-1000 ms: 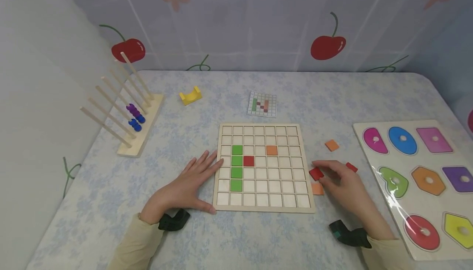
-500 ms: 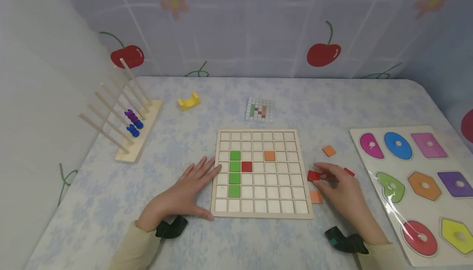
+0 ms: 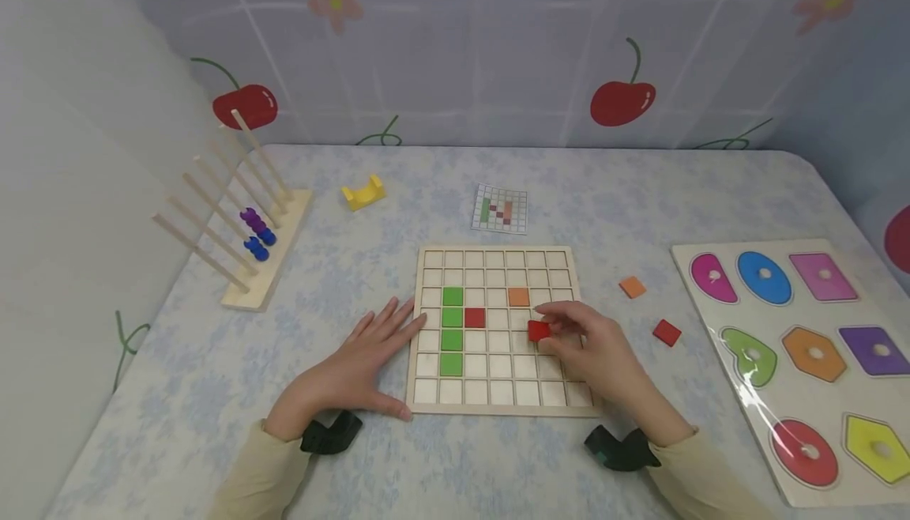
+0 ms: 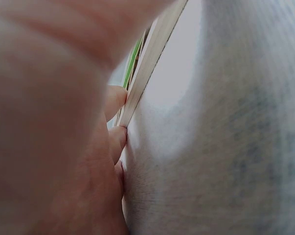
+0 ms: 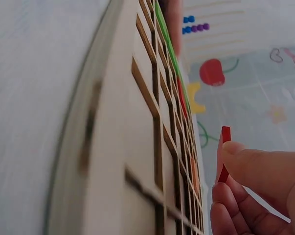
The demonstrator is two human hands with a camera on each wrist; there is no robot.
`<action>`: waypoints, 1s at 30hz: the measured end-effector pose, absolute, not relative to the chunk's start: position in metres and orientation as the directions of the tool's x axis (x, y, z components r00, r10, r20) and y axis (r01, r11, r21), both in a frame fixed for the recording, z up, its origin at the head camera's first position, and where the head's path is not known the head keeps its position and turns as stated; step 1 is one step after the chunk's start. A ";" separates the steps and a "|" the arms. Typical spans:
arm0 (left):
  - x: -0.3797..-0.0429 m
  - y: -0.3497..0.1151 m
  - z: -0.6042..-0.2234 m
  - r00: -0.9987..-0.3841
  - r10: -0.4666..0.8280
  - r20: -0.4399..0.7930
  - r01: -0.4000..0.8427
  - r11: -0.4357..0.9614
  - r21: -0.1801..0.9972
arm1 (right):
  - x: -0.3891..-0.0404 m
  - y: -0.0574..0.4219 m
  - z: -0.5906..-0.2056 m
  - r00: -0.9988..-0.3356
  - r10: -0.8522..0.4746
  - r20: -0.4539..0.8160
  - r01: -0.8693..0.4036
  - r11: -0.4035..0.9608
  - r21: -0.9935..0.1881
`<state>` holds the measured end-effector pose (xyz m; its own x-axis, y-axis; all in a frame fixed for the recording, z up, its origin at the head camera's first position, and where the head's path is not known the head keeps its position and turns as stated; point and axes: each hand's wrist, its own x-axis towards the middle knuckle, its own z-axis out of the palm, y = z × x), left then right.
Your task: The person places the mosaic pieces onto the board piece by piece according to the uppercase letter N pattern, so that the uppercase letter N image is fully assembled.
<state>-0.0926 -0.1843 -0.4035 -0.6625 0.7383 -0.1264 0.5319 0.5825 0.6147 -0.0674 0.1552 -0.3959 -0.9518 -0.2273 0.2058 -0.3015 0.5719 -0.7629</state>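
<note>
A wooden grid board [image 3: 505,409] lies in front of me, with a column of green tiles [image 3: 451,339], a red tile [image 3: 475,318] and an orange tile [image 3: 519,297] set in its squares. My left hand [image 3: 355,366] rests spread at the board's left edge, fingertips and thumb against the frame. Between thumb and fingers my right hand [image 3: 593,346] pinches another red square tile [image 3: 539,331] over the right half of the grid. In the right wrist view this pinched tile [image 5: 225,147] is held on edge, raised above the board's surface.
Right of the board lie a loose orange tile [image 3: 632,287] and a red tile [image 3: 667,333]. A shape-puzzle board [image 3: 753,457] is at far right. Behind the grid are a small pattern card [image 3: 500,209] and a yellow curved block [image 3: 364,193]. A pegged bead rack [image 3: 245,295] stands left.
My right hand has carried the red tile leftward from beside the board to over its grid. An orange tile by the board's right edge is now hidden behind that hand. The left hand stays put.
</note>
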 end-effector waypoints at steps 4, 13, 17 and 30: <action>-0.092 -0.184 -0.403 -0.660 0.742 -0.117 0.534 0.573 0.622 | -0.075 0.133 -0.401 -0.941 -0.296 0.164 -0.302 0.516 -0.802; -0.092 -0.184 -0.404 -0.653 0.749 -0.109 0.548 0.567 0.615 | -0.077 0.115 -0.408 -0.936 -0.325 0.133 -0.310 0.589 -0.746; -0.092 -0.184 -0.403 -0.654 0.749 -0.108 0.548 0.567 0.614 | -0.076 0.113 -0.406 -0.936 -0.324 0.138 -0.315 0.597 -0.738; -0.092 -0.184 -0.403 -0.659 0.743 -0.115 0.539 0.573 0.617 | -0.077 0.114 -0.405 -0.942 -0.307 0.136 -0.300 0.589 -0.750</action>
